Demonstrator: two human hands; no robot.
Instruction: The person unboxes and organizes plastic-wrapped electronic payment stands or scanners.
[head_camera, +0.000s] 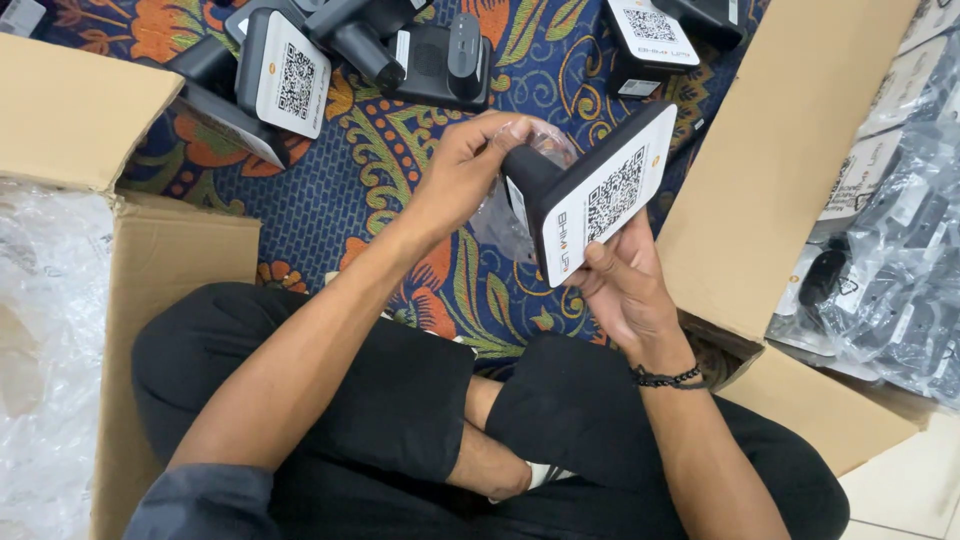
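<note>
Nearest the camera sat the person's crossed legs in black trousers (400, 400), knees spread wide on the floor. Up from there, the right hand (625, 285) cradled the lower edge of a dark stand device (590, 195) with a white code label on its slanted face, and a beaded bracelet (665, 377) ringed that wrist. The grip there was closed on the device from below, thumb laid on the label's lower edge. And the left hand (465, 170) was in on it too, fingers curled round the device's dark back end, where a thin clear plastic wrapper (500, 225) bunched just under the palm. The device hung tilted in the air between both hands, above the patterned floor cloth (400, 210) of blue, orange and green. To the left stood an open cardboard box (150, 260) with crinkled clear plastic (45, 330) inside it. To the right, the tall flap of a second cardboard box (780, 170) rose close beside the device, crowding that side, and behind it lay bagged dark units (890, 260). Farthest out, more unwrapped devices (290, 75) of the same kind lay scattered on the cloth, another one (650, 40) at the top edge.
</note>
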